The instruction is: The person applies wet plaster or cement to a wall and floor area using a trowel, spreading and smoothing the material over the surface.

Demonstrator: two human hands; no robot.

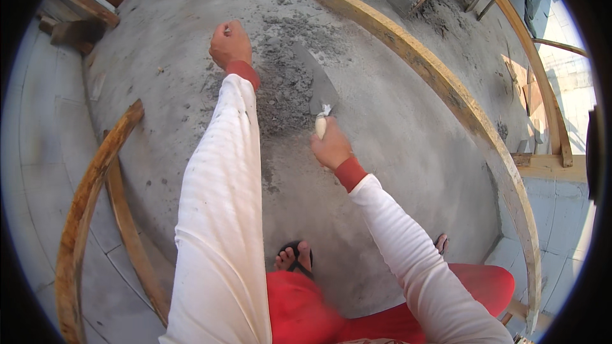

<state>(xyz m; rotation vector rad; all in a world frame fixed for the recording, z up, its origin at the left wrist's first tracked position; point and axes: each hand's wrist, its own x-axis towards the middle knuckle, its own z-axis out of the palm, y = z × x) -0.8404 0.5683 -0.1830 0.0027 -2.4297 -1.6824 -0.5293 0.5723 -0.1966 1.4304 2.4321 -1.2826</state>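
Jutting from the right hand's (334,145) fingers (317,144), the trowel (322,88) points forward.

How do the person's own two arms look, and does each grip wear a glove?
The left sleeve and right sleeve are long, white and creased, each ending in a snug rust-red cuff. The left grip and right grip are bare, without gloves.

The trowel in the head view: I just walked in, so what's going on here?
The person's right hand grips a trowel by its pale handle, the blade at the right side of a crumbly gray mix; whether it touches is unclear. The left hand is closed near the mix's left side; whether it holds anything is hard to tell. A wooden plank lies to the right.
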